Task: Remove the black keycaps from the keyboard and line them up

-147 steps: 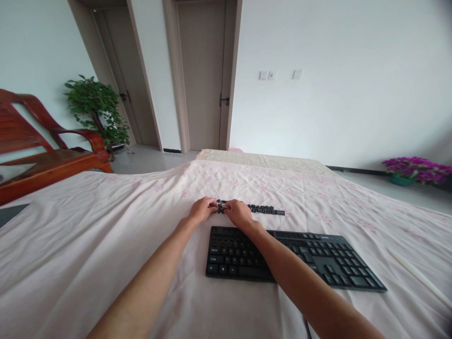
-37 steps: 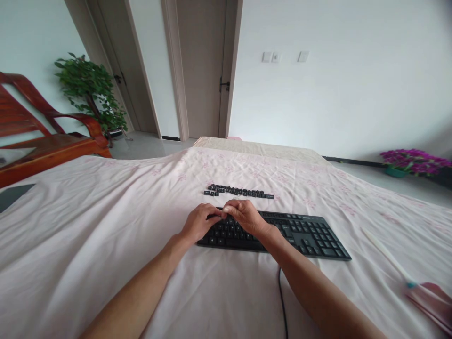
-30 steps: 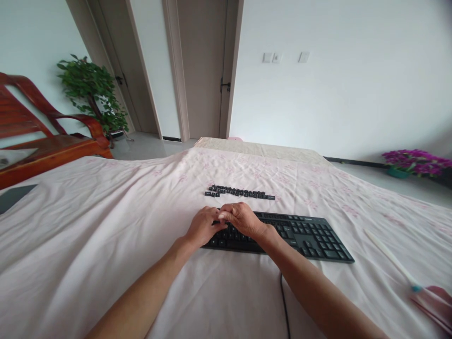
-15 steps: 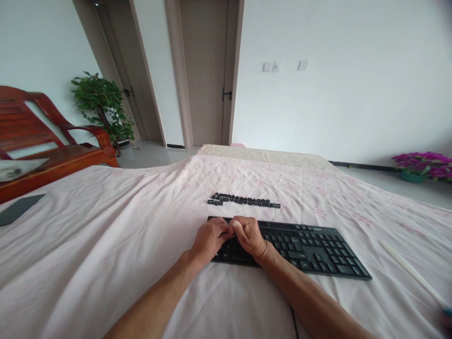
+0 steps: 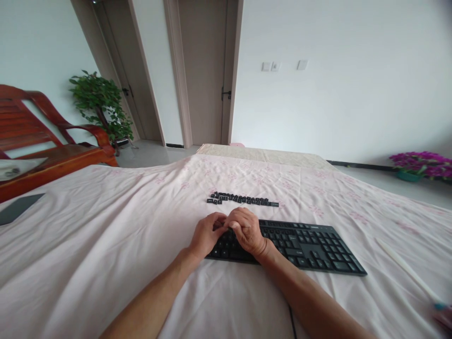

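A black keyboard (image 5: 310, 242) lies on a table under a pale pink flowered cloth (image 5: 106, 226). Both my hands rest on its left end, fingertips pressed together over the keys. My left hand (image 5: 205, 234) is curled with its fingers touching those of my right hand (image 5: 246, 230); what sits between the fingertips is hidden. A row of loose black keycaps (image 5: 242, 200) lies on the cloth just beyond the keyboard. The keyboard's cable (image 5: 293, 325) runs toward me.
A red wooden chair (image 5: 45, 146) stands at the left, a green potted plant (image 5: 100, 106) behind it. A dark flat object (image 5: 17, 208) lies at the cloth's left edge. A thin white stick (image 5: 406, 270) lies at the right. Purple flowers (image 5: 420, 165) sit by the far wall.
My hands came back from the loose keycap row to the keyboard's left end and stay there, fingers pinched together. Only small shifts of the view in the last second.
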The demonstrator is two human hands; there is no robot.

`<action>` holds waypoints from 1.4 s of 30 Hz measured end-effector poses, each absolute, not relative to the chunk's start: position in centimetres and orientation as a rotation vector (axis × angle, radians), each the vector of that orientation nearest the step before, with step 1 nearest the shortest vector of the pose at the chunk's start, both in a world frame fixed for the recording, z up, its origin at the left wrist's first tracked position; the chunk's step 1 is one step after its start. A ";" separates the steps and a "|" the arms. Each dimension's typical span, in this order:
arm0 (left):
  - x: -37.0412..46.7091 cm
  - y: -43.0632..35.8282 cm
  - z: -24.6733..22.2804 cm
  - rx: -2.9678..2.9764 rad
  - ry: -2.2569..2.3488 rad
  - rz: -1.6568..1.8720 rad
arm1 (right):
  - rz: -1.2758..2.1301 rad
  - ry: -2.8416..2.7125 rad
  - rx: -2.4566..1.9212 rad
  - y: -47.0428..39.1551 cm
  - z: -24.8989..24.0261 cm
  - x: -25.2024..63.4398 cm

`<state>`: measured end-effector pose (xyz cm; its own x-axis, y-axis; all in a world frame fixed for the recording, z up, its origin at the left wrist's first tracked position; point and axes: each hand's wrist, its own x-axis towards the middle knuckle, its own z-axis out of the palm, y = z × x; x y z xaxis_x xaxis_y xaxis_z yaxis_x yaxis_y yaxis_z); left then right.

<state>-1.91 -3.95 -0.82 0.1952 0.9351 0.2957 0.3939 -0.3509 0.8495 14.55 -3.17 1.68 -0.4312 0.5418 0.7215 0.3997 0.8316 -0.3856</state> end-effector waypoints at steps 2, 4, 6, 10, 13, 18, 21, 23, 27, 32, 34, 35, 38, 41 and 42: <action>-2.0 -3.9 -0.7 1.841 1.270 1.130 | 0.147 -2.163 -0.592 -3.4 2.2 14.3; -2.1 -3.9 -0.6 1.850 1.304 1.129 | 0.159 -2.242 -0.493 -3.7 2.6 13.9; -2.3 -3.8 -0.5 1.845 1.293 1.107 | 0.277 -2.272 -0.458 -4.2 2.8 13.4; -2.5 -3.9 -0.7 1.886 1.221 1.122 | 0.764 -1.969 -0.595 -4.7 2.8 12.4; -2.4 -4.0 -0.6 1.866 1.152 1.144 | 0.924 -1.571 -0.706 -4.3 2.8 12.0; -2.3 -4.0 0.1 1.793 1.092 1.101 | 0.986 -1.608 -0.710 -3.8 2.9 12.3; -2.6 -3.9 0.3 1.830 1.106 1.117 | 0.911 -1.942 -0.619 -3.8 3.0 12.4; -2.7 -3.7 0.1 1.806 1.100 1.138 | 0.902 -1.927 -0.631 -3.5 3.0 12.2; -2.5 -3.1 -0.9 1.649 1.085 1.129 | 0.972 -1.441 -0.757 -2.2 2.6 11.7; -2.3 -2.4 -0.9 1.529 1.069 1.135 | 0.874 -1.612 -0.743 -2.4 2.4 11.6; -2.4 -2.4 -0.6 1.468 1.027 1.140 | 0.758 -1.747 -0.719 -2.9 2.4 11.5; -2.5 -2.3 -0.4 1.426 1.000 1.133 | 0.714 -1.759 -0.714 -3.1 2.5 11.5; -2.8 -2.4 -0.3 1.287 0.945 1.133 | 0.666 -1.584 -0.744 -3.0 2.9 11.2; -2.8 -2.4 -0.4 1.267 0.979 1.184 | 0.622 -1.393 -0.807 -2.1 3.7 11.5; -2.8 -2.5 -0.4 1.274 1.000 1.206 | 0.599 -1.403 -0.844 -1.8 4.1 11.7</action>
<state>-2.77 -2.46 -0.36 0.1369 0.9861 0.0939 -0.0904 -0.0819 0.9925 11.71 -1.77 4.07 0.1029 0.7948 0.5981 0.1180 0.5873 -0.8007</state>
